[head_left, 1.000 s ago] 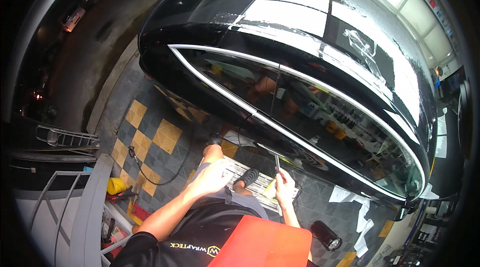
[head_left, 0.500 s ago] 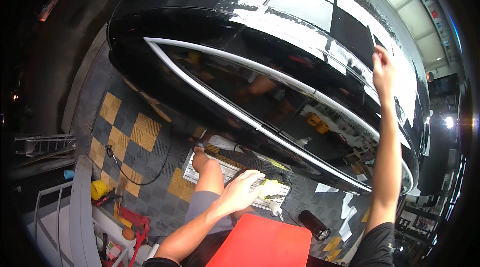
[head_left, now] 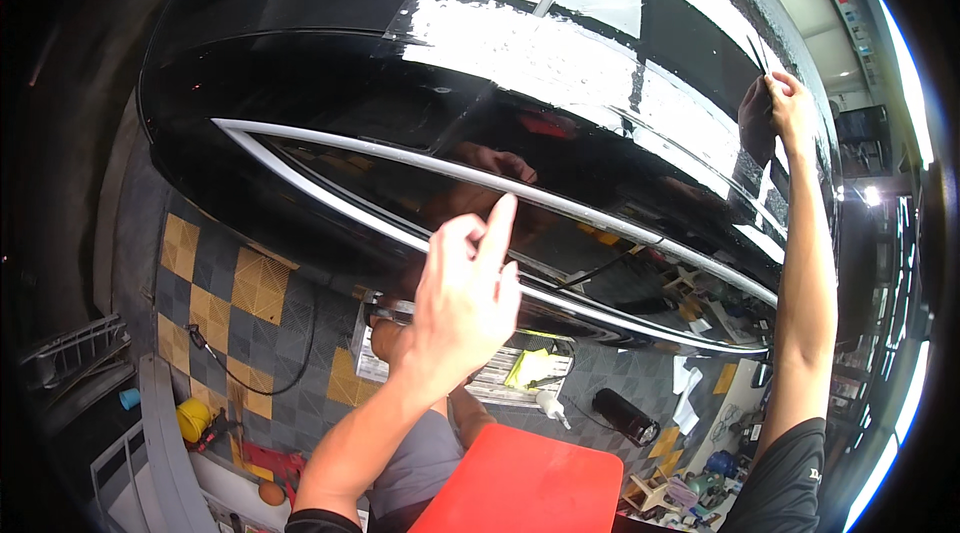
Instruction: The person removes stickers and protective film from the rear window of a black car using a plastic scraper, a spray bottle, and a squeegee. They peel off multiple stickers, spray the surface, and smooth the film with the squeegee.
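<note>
A glossy black car point(head_left: 330, 63) fills the upper part of the view, with wet-looking droplets on its roof. My left hand point(head_left: 465, 298) is held in front of the side window with its index finger stretched out. That fingertip appears at the lower edge of the silver window trim point(head_left: 590, 215); contact cannot be made out. At the roof, my right hand point(head_left: 790, 113) is closed in a pinch at a thin dark strip point(head_left: 758, 55), which rises from the fingertips like an edge of film. Its dark reflection shows in the paint beside it.
A slatted work platform point(head_left: 372, 358) stands below the car, with a yellow cloth point(head_left: 530, 369) and a white bottle point(head_left: 552, 409). A black cylinder point(head_left: 626, 417) and white scraps point(head_left: 687, 398) lie on the tiled floor. A red panel point(head_left: 525, 483) covers the lower middle.
My left hand has risen from above the platform to the window trim, index finger now extended. My right hand stays pinched at the roof; the whole view has shifted a little.
</note>
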### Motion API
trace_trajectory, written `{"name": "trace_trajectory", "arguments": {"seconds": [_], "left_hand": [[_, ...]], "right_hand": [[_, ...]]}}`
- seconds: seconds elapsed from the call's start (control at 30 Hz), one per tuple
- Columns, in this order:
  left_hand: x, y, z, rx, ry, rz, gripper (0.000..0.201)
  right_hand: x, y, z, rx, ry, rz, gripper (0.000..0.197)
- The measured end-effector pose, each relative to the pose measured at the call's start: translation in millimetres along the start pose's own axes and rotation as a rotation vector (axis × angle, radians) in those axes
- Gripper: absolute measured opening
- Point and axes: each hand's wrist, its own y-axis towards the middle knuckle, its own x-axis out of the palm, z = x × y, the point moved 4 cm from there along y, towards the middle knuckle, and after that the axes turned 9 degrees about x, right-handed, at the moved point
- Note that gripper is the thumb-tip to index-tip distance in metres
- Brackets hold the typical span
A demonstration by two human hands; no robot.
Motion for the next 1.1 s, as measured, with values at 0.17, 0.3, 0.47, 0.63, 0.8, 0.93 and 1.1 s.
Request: {"name": "trace_trajectory", "arguments": {"seconds": [0.17,0.3,0.47,0.63,0.8,0.93,1.1], "left_hand": [[29.0,67.0,18.8,0.278,0.090,-0.057,0.080],[23.6,80.5,4.7,0.265,0.163,-0.032,0.082],[-14.1,33.6,-25.5,0.030,-0.027,0.179,0.078],[-30.8,-68.8,-36.3,-0.268,0.012,0.166,0.061],[-18.9,-186.8,-7.5,-0.440,0.059,0.077,0.061],[1.4,-212.8,17.3,-0.535,-0.045,0.141,0.056],[10.9,-164.6,29.8,-0.404,-0.067,0.219,0.054]], "right_hand": [[-46.0,-80.9,-56.1,-0.326,0.132,0.365,0.034],[-101.4,-228.6,-124.8,-0.176,0.654,-0.046,0.034],[-156.9,-373.9,-214.5,-0.604,1.358,-0.698,0.029],[-184.0,-392.6,-207.5,-0.908,1.444,-0.358,0.021],[-210.0,-420.3,-154.6,-0.979,1.412,-0.280,0.023],[-233.9,-438.1,-105.8,-0.998,1.253,-0.592,0.027],[-119.0,-469.4,-79.5,-0.366,1.043,-0.899,0.038]]}}
